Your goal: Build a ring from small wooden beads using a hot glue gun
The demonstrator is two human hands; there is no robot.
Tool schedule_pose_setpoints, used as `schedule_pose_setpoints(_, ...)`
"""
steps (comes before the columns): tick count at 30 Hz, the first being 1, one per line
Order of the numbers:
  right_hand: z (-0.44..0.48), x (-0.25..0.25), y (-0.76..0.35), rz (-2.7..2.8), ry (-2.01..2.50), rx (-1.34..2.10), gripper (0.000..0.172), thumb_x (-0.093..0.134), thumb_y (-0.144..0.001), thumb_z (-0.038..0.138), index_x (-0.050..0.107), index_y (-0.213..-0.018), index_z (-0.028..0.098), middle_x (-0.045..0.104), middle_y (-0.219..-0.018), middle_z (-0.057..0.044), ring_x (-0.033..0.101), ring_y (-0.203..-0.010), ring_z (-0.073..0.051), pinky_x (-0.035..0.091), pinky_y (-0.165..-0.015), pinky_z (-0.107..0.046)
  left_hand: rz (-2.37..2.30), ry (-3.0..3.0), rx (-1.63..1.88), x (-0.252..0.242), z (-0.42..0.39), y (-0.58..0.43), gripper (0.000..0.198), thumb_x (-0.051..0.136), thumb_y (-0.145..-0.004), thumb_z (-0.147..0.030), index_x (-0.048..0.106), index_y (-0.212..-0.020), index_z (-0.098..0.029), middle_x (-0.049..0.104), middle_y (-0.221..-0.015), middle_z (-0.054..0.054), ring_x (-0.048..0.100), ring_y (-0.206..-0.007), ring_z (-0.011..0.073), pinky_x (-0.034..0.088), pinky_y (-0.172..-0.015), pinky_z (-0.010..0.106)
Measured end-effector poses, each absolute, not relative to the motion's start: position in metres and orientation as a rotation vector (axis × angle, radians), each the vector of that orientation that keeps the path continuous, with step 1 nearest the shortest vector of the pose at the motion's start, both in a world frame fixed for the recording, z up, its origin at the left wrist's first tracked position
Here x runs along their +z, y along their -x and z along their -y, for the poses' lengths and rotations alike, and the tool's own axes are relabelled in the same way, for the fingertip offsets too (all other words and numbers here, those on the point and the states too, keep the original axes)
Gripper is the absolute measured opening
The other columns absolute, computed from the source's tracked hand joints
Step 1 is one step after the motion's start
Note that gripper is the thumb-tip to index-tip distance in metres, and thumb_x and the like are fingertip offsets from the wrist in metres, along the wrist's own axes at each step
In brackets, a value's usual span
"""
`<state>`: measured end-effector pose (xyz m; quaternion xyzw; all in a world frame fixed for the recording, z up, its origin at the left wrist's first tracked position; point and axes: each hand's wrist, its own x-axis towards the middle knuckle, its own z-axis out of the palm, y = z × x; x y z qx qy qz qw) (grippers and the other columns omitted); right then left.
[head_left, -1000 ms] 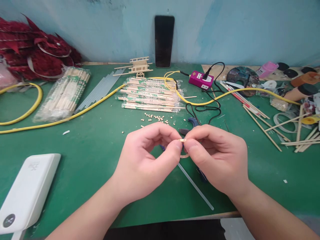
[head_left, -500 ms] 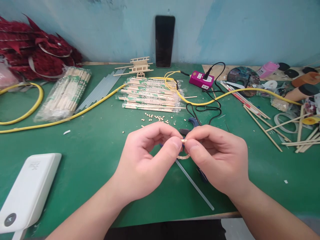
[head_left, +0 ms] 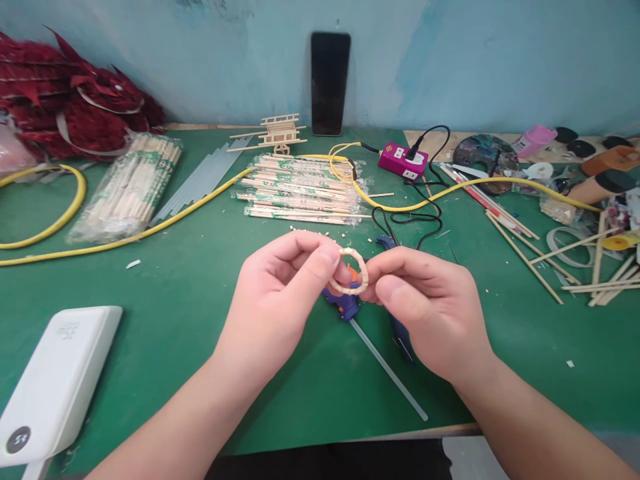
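A small ring of short pale wooden pieces (head_left: 365, 272) is held up between my hands above the table. My left hand (head_left: 285, 287) pinches its left side between thumb and forefinger. At the ring's right edge are the curled fingertips of my right hand (head_left: 425, 300), its thumb a little apart from the ring. Behind and below lies a blue glue gun (head_left: 345, 305) with an orange part and a translucent glue stick (head_left: 390, 370) sticking out toward me. A dark blue tool (head_left: 403, 340) is mostly hidden behind my right hand.
Tiny cut wooden bits (head_left: 343, 235) lie beyond my hands. Further back are wrapped chopsticks (head_left: 300, 190), a small wooden cart model (head_left: 280, 133), a purple power socket (head_left: 403, 160) and a yellow cable (head_left: 200, 203). A white power bank (head_left: 60, 380) lies left, loose sticks (head_left: 530, 263) right.
The ring has been turned up to face me and shifted slightly left. My right thumb has come off it, and both hands have moved slightly left. The glue gun shows more.
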<state>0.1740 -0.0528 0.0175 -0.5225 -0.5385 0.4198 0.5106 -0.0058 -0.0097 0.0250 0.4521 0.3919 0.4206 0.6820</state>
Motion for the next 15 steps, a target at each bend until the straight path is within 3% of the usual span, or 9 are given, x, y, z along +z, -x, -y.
schedule_pose_setpoints(4, 0.0538, 0.0176, -0.1700, 1.323, 1.268, 1.037, 0.014, 0.076, -0.088, 0.011, 0.079, -0.086, 0.024, 0.080, -0.077, 0.006, 0.072, -0.067, -0.010, 0.060, -0.064, -0.019, -0.847, -0.883, 0.960, 0.0227, 0.0052, 0.0042, 0.023, 0.072, -0.109, -0.026, 0.076, -0.087, -0.019, 0.075, -0.085, 0.000, 0.071, -0.078, 0.0102, 0.061, -0.074, 0.018)
schedule_pose_setpoints(15, 0.0532, 0.0154, -0.1752, 1.268, 1.284, 0.845, 0.020, 0.073, -0.091, 0.007, 0.075, -0.080, 0.023, 0.076, -0.074, 0.004, 0.071, -0.063, -0.011, 0.060, -0.061, -0.021, -0.722, -0.725, 0.837, 0.0225, 0.0053, 0.0058, 0.021, 0.079, -0.102, -0.032, 0.078, -0.089, -0.016, 0.076, -0.091, 0.004, 0.073, -0.081, 0.0139, 0.063, -0.077, 0.022)
